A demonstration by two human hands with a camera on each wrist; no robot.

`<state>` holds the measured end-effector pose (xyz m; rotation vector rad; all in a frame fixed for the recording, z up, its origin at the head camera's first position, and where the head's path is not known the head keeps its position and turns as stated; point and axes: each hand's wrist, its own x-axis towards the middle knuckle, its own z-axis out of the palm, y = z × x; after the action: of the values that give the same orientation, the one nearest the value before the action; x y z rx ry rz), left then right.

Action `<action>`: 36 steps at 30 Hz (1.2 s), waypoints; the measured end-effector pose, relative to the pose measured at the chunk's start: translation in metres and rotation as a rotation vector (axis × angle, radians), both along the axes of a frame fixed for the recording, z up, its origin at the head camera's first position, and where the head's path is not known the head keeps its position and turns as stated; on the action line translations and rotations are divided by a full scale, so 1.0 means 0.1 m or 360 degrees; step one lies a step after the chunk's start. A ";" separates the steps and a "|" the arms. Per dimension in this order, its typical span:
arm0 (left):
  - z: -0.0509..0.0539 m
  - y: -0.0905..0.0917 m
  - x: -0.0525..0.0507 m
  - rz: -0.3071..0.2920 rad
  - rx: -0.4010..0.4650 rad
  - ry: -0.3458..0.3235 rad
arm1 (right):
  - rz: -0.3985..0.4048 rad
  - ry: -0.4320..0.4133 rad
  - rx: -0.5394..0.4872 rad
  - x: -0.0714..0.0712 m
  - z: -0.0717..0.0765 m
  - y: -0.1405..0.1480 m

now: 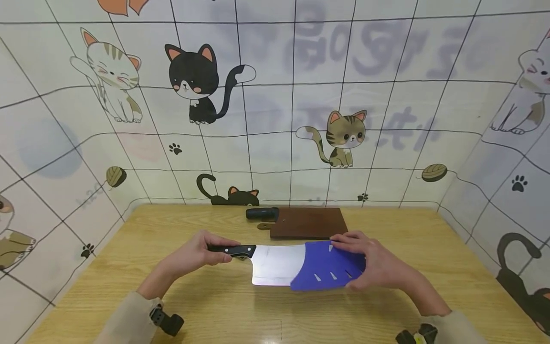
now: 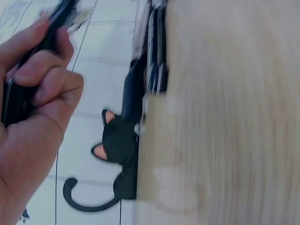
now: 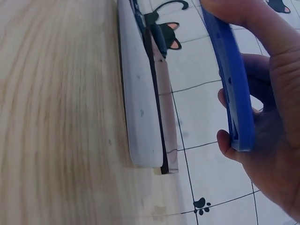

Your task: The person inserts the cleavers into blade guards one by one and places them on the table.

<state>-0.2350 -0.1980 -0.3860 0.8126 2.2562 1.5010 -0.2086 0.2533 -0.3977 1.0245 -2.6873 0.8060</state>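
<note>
A cleaver with a wide shiny blade [image 1: 277, 265] is held level above the wooden table. My left hand [image 1: 204, 253] grips its black handle [image 1: 240, 251], the fingers curled round it in the left wrist view. The blade's right part is hidden by a blue slotted blade cover [image 1: 322, 270]. On the cover's right end, my right hand [image 1: 378, 265] has its thumb at the lower edge and fingers at the top. The right wrist view shows the cover [image 3: 236, 93] edge-on between thumb and fingers.
Behind the cleaver, a brown board [image 1: 309, 223] with a small holed handle lies at the table's [image 1: 172, 291] back edge. A thick black handle [image 1: 262, 213] sticks out to its left. A sheet with printed cats [image 1: 193, 79] covers the back and sides.
</note>
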 end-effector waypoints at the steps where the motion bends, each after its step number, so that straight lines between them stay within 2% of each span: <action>1: 0.00 0.02 0.01 0.0010 0.0007 0.0010 | -0.0009 -0.0009 -0.0002 -0.01 0.01 -0.02; 8: -0.02 0.17 0.01 0.0042 0.0024 0.0012 | -0.0067 -0.0124 -0.0020 -0.06 -0.01 -0.15; 13: -0.05 0.24 0.02 0.0077 0.0080 -0.0003 | -0.0079 -0.0183 -0.0029 -0.07 0.04 -0.21; 18: -0.11 0.29 0.05 0.0135 0.0152 0.0066 | -0.0087 -0.0142 -0.0050 -0.06 0.09 -0.20; 26: -0.21 0.33 0.06 0.0257 0.0224 0.0146 | -0.0098 -0.0141 -0.0080 -0.08 0.05 -0.19; 33: -0.23 0.36 0.05 0.0277 0.0247 0.0178 | -0.0128 -0.0151 -0.0087 -0.06 0.04 -0.18; 36: -0.24 0.34 0.07 0.0313 0.0246 0.0188 | -0.0122 -0.0151 -0.0090 -0.06 0.03 -0.23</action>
<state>-0.2279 -0.1642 -0.4099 0.7582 2.3885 1.7777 -0.2148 0.2307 -0.3943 0.8868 -2.7460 0.9324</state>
